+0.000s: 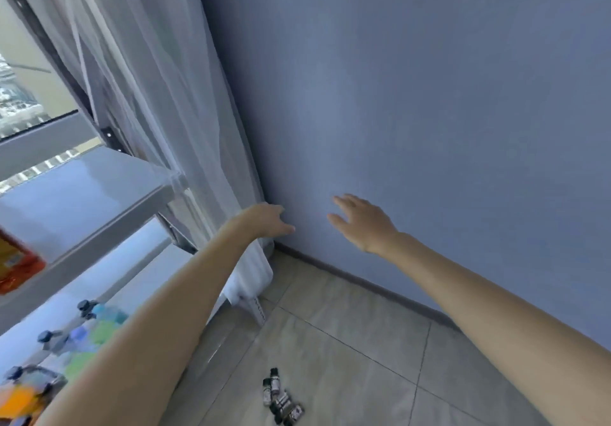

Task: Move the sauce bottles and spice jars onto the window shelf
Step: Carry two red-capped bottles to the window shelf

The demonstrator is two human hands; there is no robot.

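Currently both the left hand (pixel 269 220) and right hand (pixel 362 222) reach out empty, fingers loose. Careless feet could kick the small jars (pixel 281 399) lying near on the floor.

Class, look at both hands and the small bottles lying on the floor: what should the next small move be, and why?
Probably lower a hand to the small dark bottles on the floor tiles. Both the left hand and the right hand are held out empty near the wall, and the top shelf has bare space.

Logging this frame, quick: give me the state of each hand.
Left hand: open, fingers loosely extended, holding nothing.
Right hand: open, fingers spread, holding nothing.
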